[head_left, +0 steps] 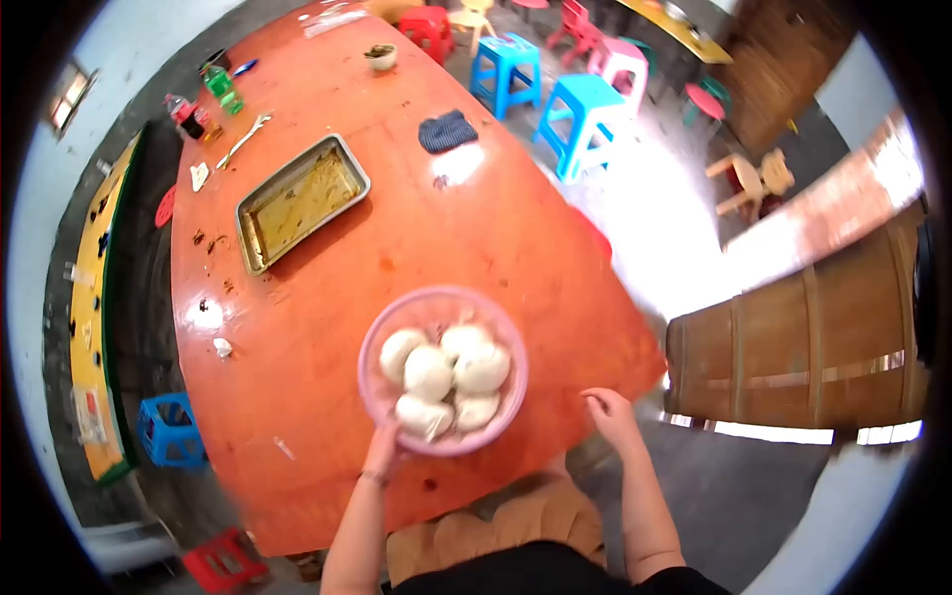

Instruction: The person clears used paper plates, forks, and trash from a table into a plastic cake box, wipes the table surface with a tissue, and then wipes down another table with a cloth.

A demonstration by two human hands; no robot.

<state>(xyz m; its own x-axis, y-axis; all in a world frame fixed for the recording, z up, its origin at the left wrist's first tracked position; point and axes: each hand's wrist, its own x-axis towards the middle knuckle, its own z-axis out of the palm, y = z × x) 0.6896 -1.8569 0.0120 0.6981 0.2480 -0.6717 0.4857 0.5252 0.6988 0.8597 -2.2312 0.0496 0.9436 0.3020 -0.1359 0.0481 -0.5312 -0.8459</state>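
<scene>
A pink plastic basin (369, 342) stands near the close end of the red-orange table, with several white steamed buns (428, 373) in it. My left hand (383, 448) grips the basin's rim at its near left side, its fingers partly hidden by the rim. To the right of the basin, by the table's edge, is my right hand (612, 415). It holds nothing, and its fingers are loosely bent and apart from the basin.
On the red-orange table (297, 397) lie an oily metal tray (302, 203), a dark striped cloth (447, 131), a small bowl (381, 58), a green bottle (220, 87) and food scraps. Blue stools (580, 119) stand beyond the right edge. A wooden door (793, 337) is at right.
</scene>
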